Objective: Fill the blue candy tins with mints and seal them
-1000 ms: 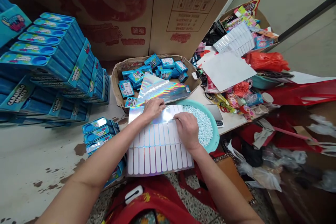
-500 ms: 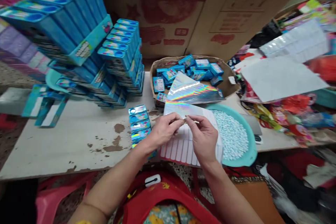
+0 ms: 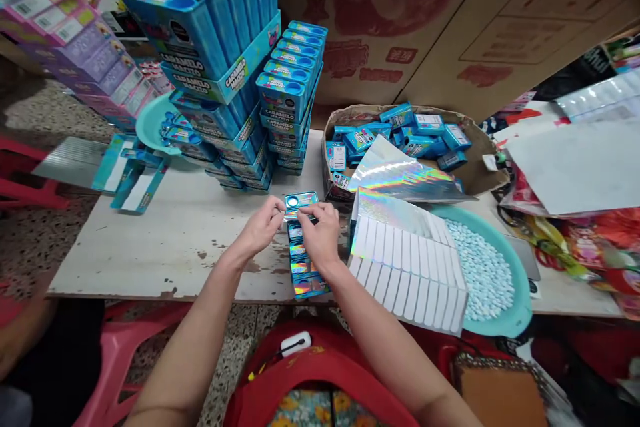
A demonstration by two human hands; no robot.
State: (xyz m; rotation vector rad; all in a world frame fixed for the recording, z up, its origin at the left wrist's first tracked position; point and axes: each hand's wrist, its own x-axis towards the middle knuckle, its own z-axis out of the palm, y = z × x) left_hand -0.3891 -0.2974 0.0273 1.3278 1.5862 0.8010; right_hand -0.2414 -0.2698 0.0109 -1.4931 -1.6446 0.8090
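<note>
A column of small blue boxes [image 3: 302, 267] lies on the table in front of me, several of them with shiny rainbow strips across. Over the second box from the far end, a narrow shiny sticker [image 3: 291, 216] spans the gap between my hands. My left hand [image 3: 261, 227] pinches its left end, fingers closed. My right hand [image 3: 321, 235] has thumb and fingers together at its other end, against the boxes; the fingertips partly hide it. Right of the hands lies a holographic sheet of strip stickers [image 3: 405, 260], its far part folded up.
A turquoise basin [image 3: 523, 323] of pale blue candies stands right, partly under the sheet. Behind, a cut-down carton [image 3: 480, 181] holds loose blue boxes. Tall stacks of blue display boxes [image 3: 235, 73] rise back left. A large cardboard box [image 3: 450, 47] closes off the back.
Both hands have moved left from above the sticker sheet to the column of small boxes, carrying the sticker. The camera view has swung left.
</note>
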